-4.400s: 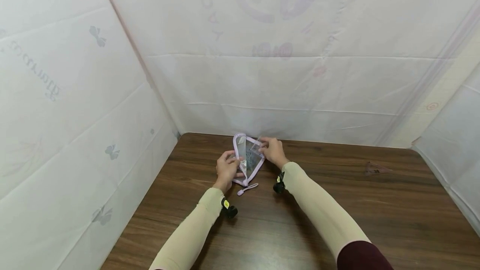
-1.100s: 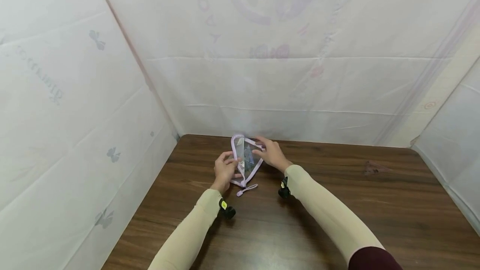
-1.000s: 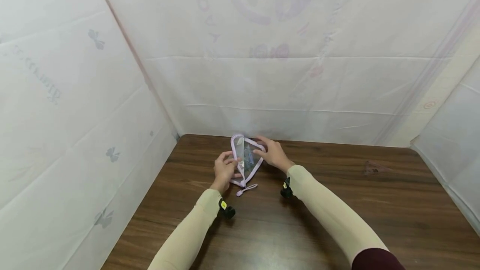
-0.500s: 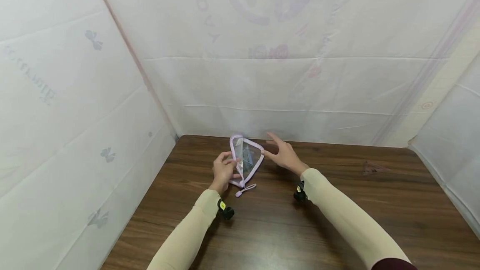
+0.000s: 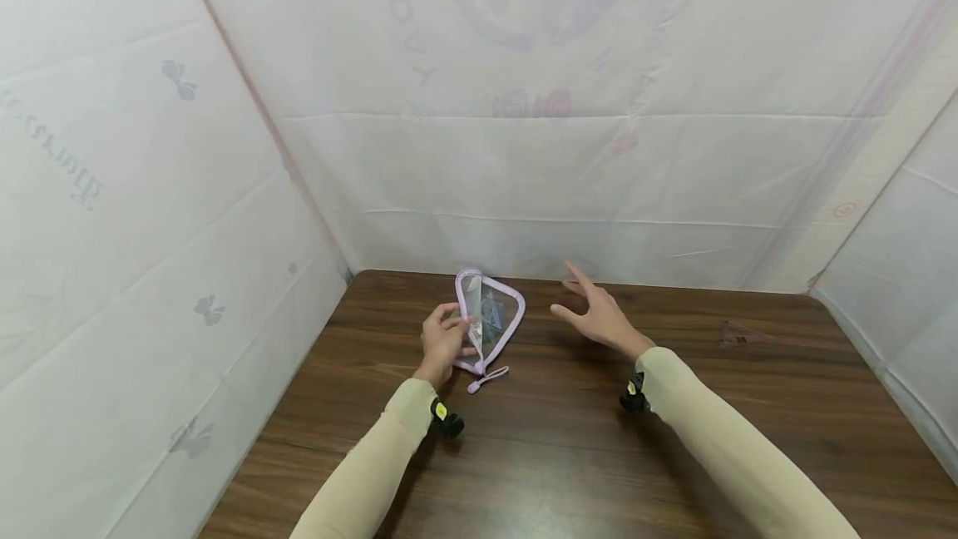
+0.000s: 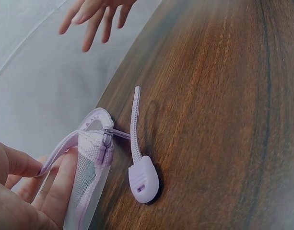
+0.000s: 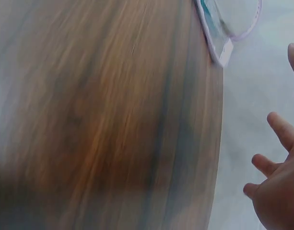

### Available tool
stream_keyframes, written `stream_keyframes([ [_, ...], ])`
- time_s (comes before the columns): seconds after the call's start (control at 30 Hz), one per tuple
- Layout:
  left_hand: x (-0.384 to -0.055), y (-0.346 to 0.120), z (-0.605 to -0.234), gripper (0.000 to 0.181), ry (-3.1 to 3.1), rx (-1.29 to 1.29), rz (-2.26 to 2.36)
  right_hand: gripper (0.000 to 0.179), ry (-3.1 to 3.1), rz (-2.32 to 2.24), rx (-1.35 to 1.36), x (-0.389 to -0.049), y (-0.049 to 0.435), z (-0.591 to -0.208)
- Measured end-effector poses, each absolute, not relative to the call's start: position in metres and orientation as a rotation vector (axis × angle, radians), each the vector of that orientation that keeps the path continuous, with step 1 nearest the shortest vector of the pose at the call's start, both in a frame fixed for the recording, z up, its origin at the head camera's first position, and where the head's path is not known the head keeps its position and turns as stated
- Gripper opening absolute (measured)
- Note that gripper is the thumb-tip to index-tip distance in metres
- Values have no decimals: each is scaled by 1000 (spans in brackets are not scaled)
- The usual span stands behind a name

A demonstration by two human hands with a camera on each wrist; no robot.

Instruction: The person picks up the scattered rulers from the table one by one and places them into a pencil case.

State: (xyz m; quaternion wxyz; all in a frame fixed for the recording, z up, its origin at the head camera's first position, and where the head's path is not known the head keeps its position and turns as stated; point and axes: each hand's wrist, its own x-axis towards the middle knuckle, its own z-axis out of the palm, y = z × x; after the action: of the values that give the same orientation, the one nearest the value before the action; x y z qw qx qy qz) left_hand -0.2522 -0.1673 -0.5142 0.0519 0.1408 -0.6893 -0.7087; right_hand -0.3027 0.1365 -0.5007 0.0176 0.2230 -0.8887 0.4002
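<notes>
A clear mesh zip pouch [image 5: 522, 306] with lilac edging stands gaping near the table's back edge. Inside it shows a bluish, triangle-shaped clear piece [image 5: 491, 312] like a set square. My left hand [image 5: 443, 341] pinches the pouch's near-left edge between thumb and fingers, some fingers reaching inside the opening. From the zip's end hangs a lilac cord pull [image 6: 143, 179], lying on the wood in the left wrist view. To the right of the pouch, my right hand [image 5: 602, 318] is in the air with fingers spread, holding nothing.
A reddish transparent set square [image 5: 741, 335] lies on the dark wood table [image 5: 539, 456], towards the right. Pale printed sheets [image 5: 449, 165] hang behind the table and along both sides.
My right hand has let go of the pouch's right side and moved away to the right, fingers spreading. The left hand keeps its pinch on the pouch.
</notes>
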Motion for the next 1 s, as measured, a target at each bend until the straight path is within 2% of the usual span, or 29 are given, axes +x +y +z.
stream_keyframes([
  [1.0, -252, -170, -513, 34, -2095, 416, -2153, 94, -2917, 781, 587, -285, 262, -506],
])
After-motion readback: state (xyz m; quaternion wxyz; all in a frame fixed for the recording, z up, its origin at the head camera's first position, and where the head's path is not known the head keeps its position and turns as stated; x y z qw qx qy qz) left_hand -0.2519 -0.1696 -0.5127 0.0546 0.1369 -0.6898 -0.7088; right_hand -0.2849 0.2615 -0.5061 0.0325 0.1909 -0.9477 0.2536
